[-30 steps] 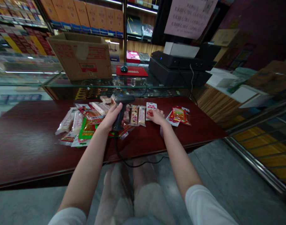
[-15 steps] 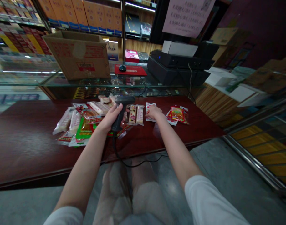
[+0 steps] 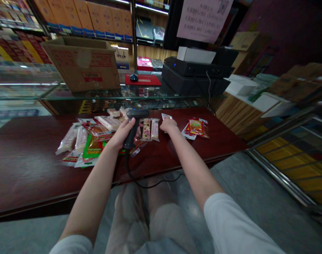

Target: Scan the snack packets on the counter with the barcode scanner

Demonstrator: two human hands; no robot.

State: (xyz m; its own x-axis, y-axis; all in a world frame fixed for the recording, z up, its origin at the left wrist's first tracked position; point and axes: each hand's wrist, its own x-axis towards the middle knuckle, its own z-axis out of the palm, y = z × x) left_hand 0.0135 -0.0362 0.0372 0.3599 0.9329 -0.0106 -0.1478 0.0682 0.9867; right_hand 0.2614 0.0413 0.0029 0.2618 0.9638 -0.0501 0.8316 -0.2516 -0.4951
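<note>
My left hand (image 3: 123,132) is wrapped round the handle of a black barcode scanner (image 3: 134,123), whose head points away over the snacks. Its cable hangs past the table edge. My right hand (image 3: 168,124) is closed on a small white and red snack packet (image 3: 166,116), mostly hidden under the fingers. Just left of it lie wrapped nougat bars (image 3: 155,129). A heap of snack packets (image 3: 93,144) and pale wrapped bars (image 3: 68,139) spreads around and left of the scanner. To the right of my right hand is a small pile of red packets (image 3: 196,127).
The dark red wooden table (image 3: 31,151) meets a glass counter behind. On the counter stand an open cardboard box (image 3: 84,67), a mouse (image 3: 134,77) on a red pad (image 3: 150,80), and a black machine (image 3: 195,79). A metal rail (image 3: 279,176) stands at right.
My right hand has closed further over the white packet, covering more of it and shifting slightly left. The left hand keeps the scanner in place. The whole view has shifted a little.
</note>
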